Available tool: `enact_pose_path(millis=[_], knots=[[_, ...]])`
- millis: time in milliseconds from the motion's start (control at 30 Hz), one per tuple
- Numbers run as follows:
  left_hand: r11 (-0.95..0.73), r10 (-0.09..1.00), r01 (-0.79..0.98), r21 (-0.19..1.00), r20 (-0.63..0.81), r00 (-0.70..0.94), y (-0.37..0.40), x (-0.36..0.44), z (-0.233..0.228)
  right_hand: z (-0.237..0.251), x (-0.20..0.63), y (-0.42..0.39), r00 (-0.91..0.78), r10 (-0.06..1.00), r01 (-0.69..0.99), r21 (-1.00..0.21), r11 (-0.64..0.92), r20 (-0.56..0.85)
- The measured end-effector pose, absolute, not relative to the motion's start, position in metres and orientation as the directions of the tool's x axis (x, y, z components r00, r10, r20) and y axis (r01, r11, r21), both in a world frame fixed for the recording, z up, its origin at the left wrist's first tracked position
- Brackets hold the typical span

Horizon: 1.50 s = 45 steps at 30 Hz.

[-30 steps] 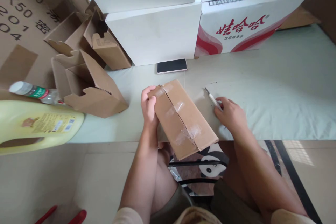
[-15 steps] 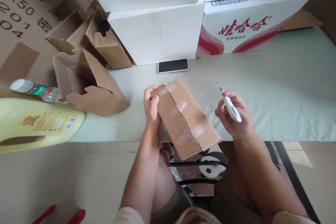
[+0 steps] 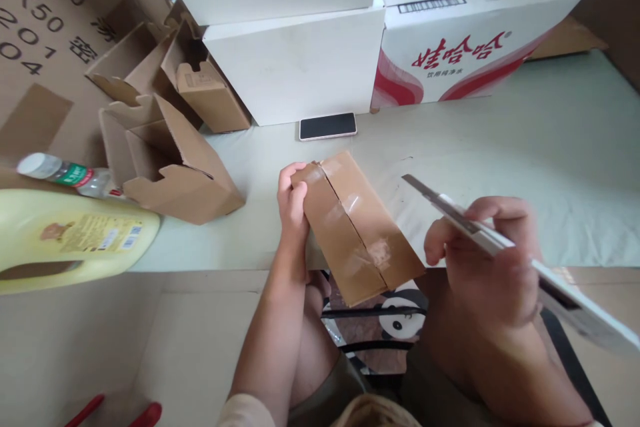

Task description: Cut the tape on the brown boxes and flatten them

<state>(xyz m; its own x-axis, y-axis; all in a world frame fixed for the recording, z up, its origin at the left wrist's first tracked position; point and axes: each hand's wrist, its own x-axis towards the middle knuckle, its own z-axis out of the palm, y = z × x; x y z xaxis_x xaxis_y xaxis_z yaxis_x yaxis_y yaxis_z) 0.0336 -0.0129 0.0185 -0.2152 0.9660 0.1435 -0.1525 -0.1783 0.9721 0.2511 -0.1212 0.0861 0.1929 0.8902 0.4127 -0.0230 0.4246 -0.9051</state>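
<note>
Cutter [image 3: 480, 232] now higher and closer, in grasp of right fingers [image 3: 500, 208]; taped box [image 3: 350, 227], far-left corner within grasp of left fingers [image 3: 290, 176]

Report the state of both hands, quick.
Left hand: closed on the far left corner of the taped cardboard box.
Right hand: closed, holding the white utility knife.

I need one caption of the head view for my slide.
Left hand gripping a taped carton, right hand holding a white utility knife.
</note>
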Motion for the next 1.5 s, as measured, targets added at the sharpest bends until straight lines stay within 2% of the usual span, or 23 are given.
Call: enact_pose_path(millis=[67, 200, 300, 400, 700, 1033, 1267, 1500], knots=[[-0.175, 0.966, -0.141, 0.975, 0.142, -0.217, -0.012, 0.034, 0.017, 0.090, 0.246, -0.127, 0.152, 0.870, 0.129, -0.882, 0.453, 0.469], [-0.184, 0.961, -0.120, 0.976, 0.153, -0.232, -0.012, 0.035, 0.015, 0.096, 0.240, -0.126, -0.110, 0.885, 0.438, -0.777, 0.452, 0.452], [-0.195, 0.964, -0.120, 0.974, 0.168, -0.205, -0.015, 0.037, 0.017, 0.096, 0.235, -0.120, -0.233, 0.871, 0.554, -0.677, 0.484, 0.432], [-0.188, 0.970, -0.124, 0.974, 0.164, -0.178, -0.017, 0.038, 0.018, 0.093, 0.231, -0.117, -0.246, 0.857, 0.599, -0.624, 0.502, 0.454], [-0.190, 0.969, -0.156, 0.969, 0.160, -0.186, -0.016, 0.039, 0.018, 0.083, 0.227, -0.118, -0.236, 0.835, 0.655, -0.554, 0.514, 0.497], [-0.210, 0.964, -0.157, 0.965, 0.177, -0.199, -0.015, 0.040, 0.014, 0.078, 0.231, -0.120, -0.137, 0.812, 0.558, -0.633, 0.537, 0.567], [-0.215, 0.965, -0.166, 0.963, 0.183, -0.186, -0.013, 0.040, 0.011, 0.073, 0.232, -0.120, -0.065, 0.699, 0.440, -0.608, 0.660, 0.712], [-0.204, 0.965, -0.158, 0.966, 0.171, -0.200, -0.014, 0.040, 0.012, 0.074, 0.233, -0.122, -0.067, 0.661, 0.396, -0.588, 0.705, 0.748]])
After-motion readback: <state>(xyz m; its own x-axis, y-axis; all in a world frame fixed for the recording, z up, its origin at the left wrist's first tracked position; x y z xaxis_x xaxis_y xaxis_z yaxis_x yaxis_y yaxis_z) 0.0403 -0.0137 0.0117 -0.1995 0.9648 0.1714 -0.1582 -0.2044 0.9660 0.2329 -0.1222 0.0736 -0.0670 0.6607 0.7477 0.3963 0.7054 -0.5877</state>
